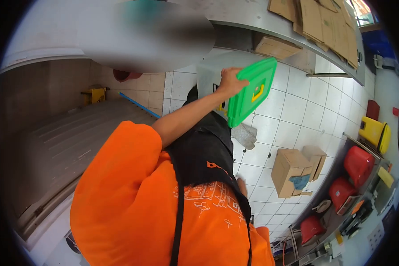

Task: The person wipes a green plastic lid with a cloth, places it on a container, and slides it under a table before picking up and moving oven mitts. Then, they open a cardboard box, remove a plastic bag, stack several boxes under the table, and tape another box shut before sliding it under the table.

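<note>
My left hand (230, 83) reaches forward from the orange sleeve, its fingers closed on the edge of a green lid (248, 95) with a yellow handle. The lid is tilted above the tiled floor. Beside and partly behind that hand is a translucent container (210, 66), with a yellow part near its lower edge. Only a small part of my right hand (241, 185) shows beyond the black apron; its fingers are too hidden to read.
A cardboard box (290, 170) stands on the tiles at right. Red chairs (358, 166) and a yellow container (374, 134) line the far right. Flattened cardboard (321, 22) lies on a metal table (248, 15). A blue stick (139, 105) is at left.
</note>
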Demonstrator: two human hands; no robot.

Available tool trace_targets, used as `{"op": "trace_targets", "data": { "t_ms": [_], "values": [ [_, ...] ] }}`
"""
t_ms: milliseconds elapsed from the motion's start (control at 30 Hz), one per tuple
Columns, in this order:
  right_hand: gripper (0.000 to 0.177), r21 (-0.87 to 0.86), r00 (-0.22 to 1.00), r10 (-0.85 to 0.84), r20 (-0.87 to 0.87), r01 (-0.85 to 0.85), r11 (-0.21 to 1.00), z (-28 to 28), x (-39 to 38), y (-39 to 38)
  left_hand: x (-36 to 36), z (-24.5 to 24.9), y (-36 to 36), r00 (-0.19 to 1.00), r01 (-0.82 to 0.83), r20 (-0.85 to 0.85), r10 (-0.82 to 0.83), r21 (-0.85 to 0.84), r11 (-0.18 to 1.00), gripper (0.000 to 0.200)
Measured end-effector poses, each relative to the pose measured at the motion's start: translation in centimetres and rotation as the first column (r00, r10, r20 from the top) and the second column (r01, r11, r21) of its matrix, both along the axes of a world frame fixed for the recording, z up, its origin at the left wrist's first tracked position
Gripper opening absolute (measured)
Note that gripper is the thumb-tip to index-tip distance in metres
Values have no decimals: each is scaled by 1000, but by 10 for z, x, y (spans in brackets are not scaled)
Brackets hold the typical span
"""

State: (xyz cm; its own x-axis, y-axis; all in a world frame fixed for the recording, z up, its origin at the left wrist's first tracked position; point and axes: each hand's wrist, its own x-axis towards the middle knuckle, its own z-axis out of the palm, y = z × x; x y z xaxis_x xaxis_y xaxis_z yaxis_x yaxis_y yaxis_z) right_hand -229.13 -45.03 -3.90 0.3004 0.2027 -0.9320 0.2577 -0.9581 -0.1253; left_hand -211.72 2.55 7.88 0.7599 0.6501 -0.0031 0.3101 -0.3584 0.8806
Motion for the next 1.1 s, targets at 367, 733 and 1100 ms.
{"op": "trace_targets", "data": {
  "t_ms": [367,733,1100],
  "values": [
    [90,36,64,-761,-645,998,54,-92,164,373,-70,-150,151,846,-513,-337,414,-728,455,46],
    [71,597,366,-676,-639,791,-137,-287,133,687,-161,-316,425,902,-422,-279,329,-728,540,66],
    [69,736,475,-742,-474,676,-37,-409,155,930,-176,-490,625,704,-615,-507,497,-786,69,50]
  ]
}}
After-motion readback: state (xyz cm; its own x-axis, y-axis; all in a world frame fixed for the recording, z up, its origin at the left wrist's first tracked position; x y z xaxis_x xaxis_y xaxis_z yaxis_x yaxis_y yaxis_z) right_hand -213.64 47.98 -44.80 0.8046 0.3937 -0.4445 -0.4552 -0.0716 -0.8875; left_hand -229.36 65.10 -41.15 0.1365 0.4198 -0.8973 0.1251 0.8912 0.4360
